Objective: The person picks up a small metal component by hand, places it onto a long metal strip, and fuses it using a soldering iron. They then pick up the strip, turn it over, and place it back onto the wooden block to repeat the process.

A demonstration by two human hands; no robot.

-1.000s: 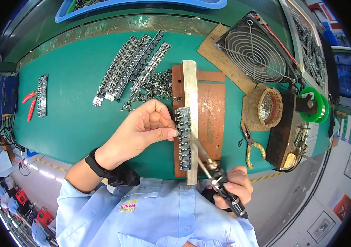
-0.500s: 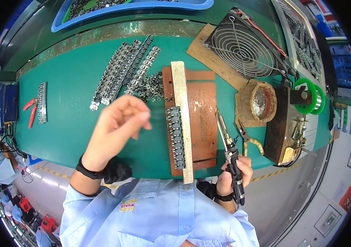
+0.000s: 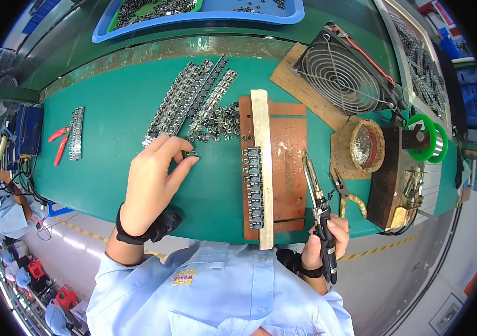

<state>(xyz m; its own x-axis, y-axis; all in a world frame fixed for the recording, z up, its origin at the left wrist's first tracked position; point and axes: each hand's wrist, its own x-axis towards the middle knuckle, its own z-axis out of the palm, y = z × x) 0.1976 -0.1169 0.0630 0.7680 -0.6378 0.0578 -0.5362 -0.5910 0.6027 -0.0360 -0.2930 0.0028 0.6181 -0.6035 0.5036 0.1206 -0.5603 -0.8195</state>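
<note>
— What's nearest to you right now?

— My right hand [image 3: 323,246], low at the table edge. It's wrapped tight around the black handle of a soldering iron [image 3: 318,207], whose tip points up and away, over the brown board [image 3: 288,162] without clearly touching it.

— And the other hand?

— My left hand [image 3: 152,179] is further out on the green mat [image 3: 98,145]. The thumb and fingers are pinched together on a small metal part [image 3: 190,153], right at the near end of the loose pile of parts [image 3: 221,120]. I can't make out the part's shape; it's too small.

— Where's the work between them?

— A pale wooden bar [image 3: 262,168] lies lengthwise on the brown board, and a column of small components [image 3: 253,187] sits pressed against its left side. Both hands are well apart from it, one on each side.

— Beyond that?

— Strips of metal parts [image 3: 191,98] lie slanted on the mat past my left hand. Far left, one short strip [image 3: 75,133] beside red cutters [image 3: 59,143]. To the right, pliers with yellow grips [image 3: 347,196], a round tip-cleaner pot [image 3: 364,147], a green solder spool [image 3: 426,137], then a wire-guarded fan [image 3: 342,75]. Farthest off, a blue tray [image 3: 205,17] of dark parts.
</note>
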